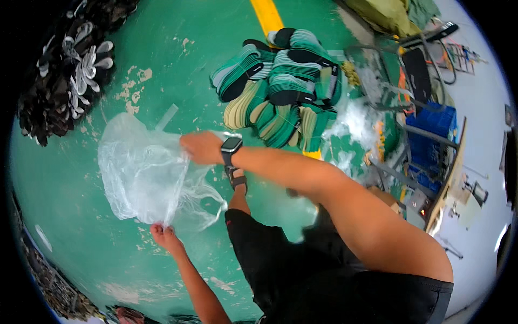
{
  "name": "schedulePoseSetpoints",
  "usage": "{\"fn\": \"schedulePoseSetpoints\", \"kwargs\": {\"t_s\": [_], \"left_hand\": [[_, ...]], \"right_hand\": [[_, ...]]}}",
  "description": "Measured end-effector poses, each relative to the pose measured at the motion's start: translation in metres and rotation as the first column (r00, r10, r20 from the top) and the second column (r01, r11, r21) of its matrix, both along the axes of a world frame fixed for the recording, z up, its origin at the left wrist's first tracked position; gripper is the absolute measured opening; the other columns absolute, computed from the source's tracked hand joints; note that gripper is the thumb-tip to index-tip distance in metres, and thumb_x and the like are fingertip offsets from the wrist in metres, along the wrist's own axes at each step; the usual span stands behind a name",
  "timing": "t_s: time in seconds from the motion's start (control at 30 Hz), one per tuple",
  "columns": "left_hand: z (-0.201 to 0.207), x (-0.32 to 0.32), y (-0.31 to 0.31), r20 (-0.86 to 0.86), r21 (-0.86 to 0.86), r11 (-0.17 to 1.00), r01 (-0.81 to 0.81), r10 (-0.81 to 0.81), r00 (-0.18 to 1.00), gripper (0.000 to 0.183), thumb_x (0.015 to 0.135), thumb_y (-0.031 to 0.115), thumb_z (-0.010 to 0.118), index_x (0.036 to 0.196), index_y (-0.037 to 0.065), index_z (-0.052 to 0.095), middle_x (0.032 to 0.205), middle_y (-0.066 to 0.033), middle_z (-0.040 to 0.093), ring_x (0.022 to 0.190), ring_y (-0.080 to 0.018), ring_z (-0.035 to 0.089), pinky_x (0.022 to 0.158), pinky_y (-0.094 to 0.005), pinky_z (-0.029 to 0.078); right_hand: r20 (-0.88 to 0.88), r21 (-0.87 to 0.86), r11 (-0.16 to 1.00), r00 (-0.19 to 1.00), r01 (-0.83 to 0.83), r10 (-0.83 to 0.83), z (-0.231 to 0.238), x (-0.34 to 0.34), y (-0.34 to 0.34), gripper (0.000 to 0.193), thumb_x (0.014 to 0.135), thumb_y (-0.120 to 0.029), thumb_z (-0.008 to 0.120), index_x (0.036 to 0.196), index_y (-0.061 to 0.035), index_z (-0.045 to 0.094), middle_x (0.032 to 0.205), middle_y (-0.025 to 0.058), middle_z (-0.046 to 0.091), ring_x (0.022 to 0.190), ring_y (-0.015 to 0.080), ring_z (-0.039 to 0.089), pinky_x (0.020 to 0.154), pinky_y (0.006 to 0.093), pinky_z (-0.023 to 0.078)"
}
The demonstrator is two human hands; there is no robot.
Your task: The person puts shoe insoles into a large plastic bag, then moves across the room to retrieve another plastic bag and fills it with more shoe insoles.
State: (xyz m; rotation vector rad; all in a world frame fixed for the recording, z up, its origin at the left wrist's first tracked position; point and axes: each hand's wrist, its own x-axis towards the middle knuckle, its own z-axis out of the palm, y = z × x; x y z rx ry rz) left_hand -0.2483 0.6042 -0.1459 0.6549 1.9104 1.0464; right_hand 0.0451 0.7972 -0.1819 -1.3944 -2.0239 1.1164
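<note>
The left hand (163, 234) and the right hand (202, 147) are closed on a translucent plastic bag (141, 175), which is held over the green floor (65, 183) at left. The near edge is pinched by the left hand, the far part gripped by the right. A dark smartwatch (231, 144) is worn on the right wrist. Bundled insoles (294, 73) are piled beyond.
</note>
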Motion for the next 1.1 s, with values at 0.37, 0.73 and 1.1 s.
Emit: {"fn": "schedulePoseSetpoints", "kwargs": {"t_s": [0.37,0.73,1.1], "left_hand": [[-0.129,0.03,0.022,-0.227,-0.458,0.719,0.522,-0.662,0.714,0.028,0.081,0.011,0.058,0.06,0.002,0.042,0.052,0.0012,0.037,0.051,-0.0065,0.032,0.045,-0.0251,0.026],[-0.192,0.075,0.011,-0.462,-0.107,0.909,-0.402,0.312,0.83,0.042,0.093,0.033,0.049,0.06,0.007,0.046,0.054,0.004,0.042,0.047,-0.0056,0.037,0.041,-0.0239,0.028],[-0.186,0.113,0.022,-0.492,0.121,0.992,0.026,0.038,0.87,0.041,0.091,0.021,0.056,0.056,0.007,0.038,0.054,0.008,0.033,0.052,-0.0026,0.026,0.046,-0.0226,0.019]], "right_hand": [[0.249,0.189,0.927,0.929,-0.325,0.275,-0.188,0.193,0.123,0.081,0.056,-0.039,0.08,0.119,-0.0021,0.046,0.122,0.0184,0.045,0.113,0.036,0.04,0.096,0.0431,0.035],[0.845,-0.011,0.823,0.435,-0.568,0.312,-0.335,0.224,0.191,0.125,0.041,-0.044,0.085,0.138,-0.0016,0.019,0.11,0.0168,0.052,0.106,0.0331,0.047,0.091,0.0418,0.034],[0.343,0.333,0.943,0.934,-0.022,-0.1,-0.247,0.251,0.101,0.101,0.051,-0.038,0.077,0.13,0.0062,0.032,0.12,0.0255,0.045,0.114,0.038,0.043,0.099,0.0415,0.032]]}}
